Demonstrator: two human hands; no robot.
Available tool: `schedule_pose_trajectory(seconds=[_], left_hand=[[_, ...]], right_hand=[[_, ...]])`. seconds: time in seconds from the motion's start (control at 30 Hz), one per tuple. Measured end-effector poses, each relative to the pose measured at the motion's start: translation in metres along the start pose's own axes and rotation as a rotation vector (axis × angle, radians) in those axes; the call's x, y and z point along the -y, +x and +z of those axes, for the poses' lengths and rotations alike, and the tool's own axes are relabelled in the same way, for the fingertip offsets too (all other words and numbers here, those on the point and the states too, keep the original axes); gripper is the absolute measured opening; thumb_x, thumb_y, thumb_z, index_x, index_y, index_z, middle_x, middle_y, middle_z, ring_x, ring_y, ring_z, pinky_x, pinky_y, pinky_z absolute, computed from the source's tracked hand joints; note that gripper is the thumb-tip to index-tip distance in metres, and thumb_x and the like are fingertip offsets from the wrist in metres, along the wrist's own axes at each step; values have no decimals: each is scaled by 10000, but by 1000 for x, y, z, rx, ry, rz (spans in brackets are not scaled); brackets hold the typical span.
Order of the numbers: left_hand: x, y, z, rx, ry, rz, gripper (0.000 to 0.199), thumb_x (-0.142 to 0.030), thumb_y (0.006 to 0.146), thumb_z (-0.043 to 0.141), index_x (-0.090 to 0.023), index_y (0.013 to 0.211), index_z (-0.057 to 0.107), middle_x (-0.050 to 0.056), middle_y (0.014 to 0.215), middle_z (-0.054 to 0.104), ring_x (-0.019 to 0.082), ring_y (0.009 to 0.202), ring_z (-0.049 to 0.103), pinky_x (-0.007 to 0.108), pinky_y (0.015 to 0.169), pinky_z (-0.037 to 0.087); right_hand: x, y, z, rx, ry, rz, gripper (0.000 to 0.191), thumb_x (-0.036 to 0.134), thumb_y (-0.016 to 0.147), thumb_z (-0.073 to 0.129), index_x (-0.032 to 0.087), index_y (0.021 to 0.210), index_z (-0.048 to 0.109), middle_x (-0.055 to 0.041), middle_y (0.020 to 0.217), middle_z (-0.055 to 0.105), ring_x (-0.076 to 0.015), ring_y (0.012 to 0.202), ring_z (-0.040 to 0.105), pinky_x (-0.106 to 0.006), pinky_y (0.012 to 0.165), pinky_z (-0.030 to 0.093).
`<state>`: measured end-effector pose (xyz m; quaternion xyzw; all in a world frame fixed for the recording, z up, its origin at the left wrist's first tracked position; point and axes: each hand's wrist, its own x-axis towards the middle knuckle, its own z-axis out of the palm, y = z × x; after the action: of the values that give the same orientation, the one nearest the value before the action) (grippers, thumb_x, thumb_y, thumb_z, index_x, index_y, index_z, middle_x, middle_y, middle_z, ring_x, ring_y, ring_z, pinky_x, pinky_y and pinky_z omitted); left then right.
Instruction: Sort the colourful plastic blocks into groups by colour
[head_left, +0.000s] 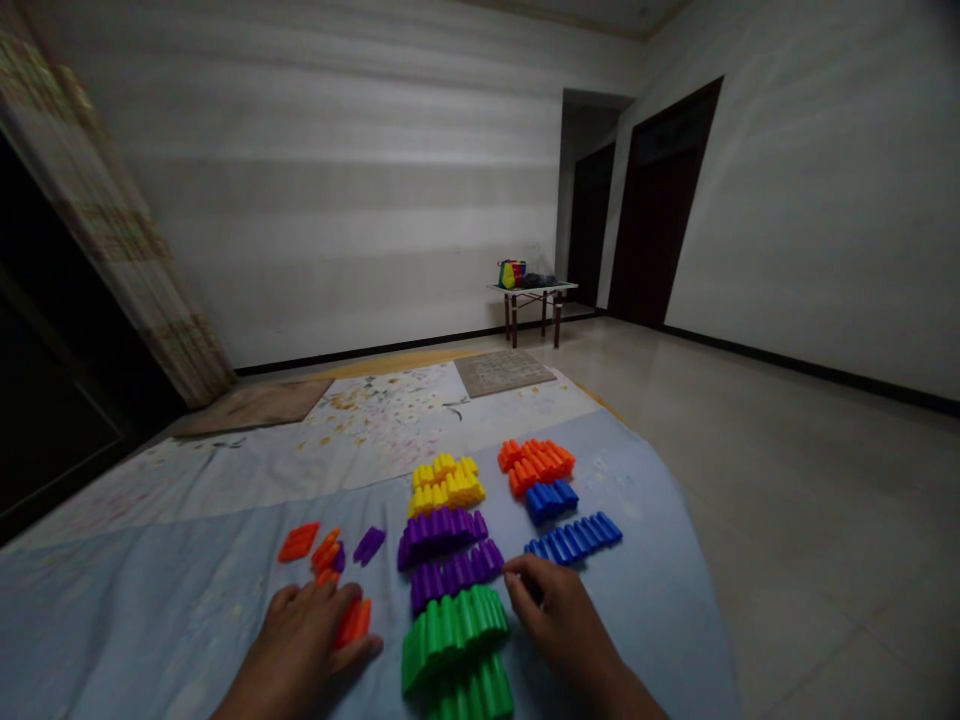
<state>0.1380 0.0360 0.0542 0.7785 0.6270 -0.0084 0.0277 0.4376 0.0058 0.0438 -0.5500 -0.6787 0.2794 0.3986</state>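
My left hand [307, 625] is low on the cloth at the left, thumb and fingers around a group of orange ridged plastic pieces [354, 622]. Just beyond it are more orange pieces [299, 541] and a purple piece [370, 545]. My right hand [551, 605] has its fingers curled together, the tips beside the right end of a purple row [456, 575]; whether they hold anything is hidden. Between my hands, green pieces [454, 635] form rows, with purple and yellow pieces [446, 485] behind. Blue pieces [574, 540] lie just past my right hand.
An orange pile [536, 463] sits at the far right of the blue cloth [645, 560]. Two flat boards, one brown [255, 408] and one grey [504, 373], lie at the far edge. A small table [534, 289] carrying a colourful bag stands by the wall.
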Motion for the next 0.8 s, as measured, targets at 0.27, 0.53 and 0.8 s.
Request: schedule_pose_trajectory(seconds=[0.27,0.53,0.8], left_hand=[[4,-4,-16,143,-83,-24,468,-378,635,572,-278,1090,612,71,1142,623,258,1069,540,367,920,342],[18,15,-35,101,-239,-41,471,-528,623,544,-268,1003,642,48,1144,628,281,1094,536,359,937,391],[-49,106,-92,-114,-417,41,675,-591,604,564,-179,1134,499,49,917,656,220,862,600,313,765,461]], right_hand=[[3,2,-5,-56,11,5,219,257,857,446,172,825,645,-11,681,639,-121,607,569,-206,564,364],[25,-9,-28,-58,7,-62,199,258,845,460,185,811,641,5,665,628,-106,597,555,-194,569,366],[-15,-12,-19,-90,-13,-12,204,228,842,456,171,810,649,-12,679,643,-114,614,575,-188,570,376]])
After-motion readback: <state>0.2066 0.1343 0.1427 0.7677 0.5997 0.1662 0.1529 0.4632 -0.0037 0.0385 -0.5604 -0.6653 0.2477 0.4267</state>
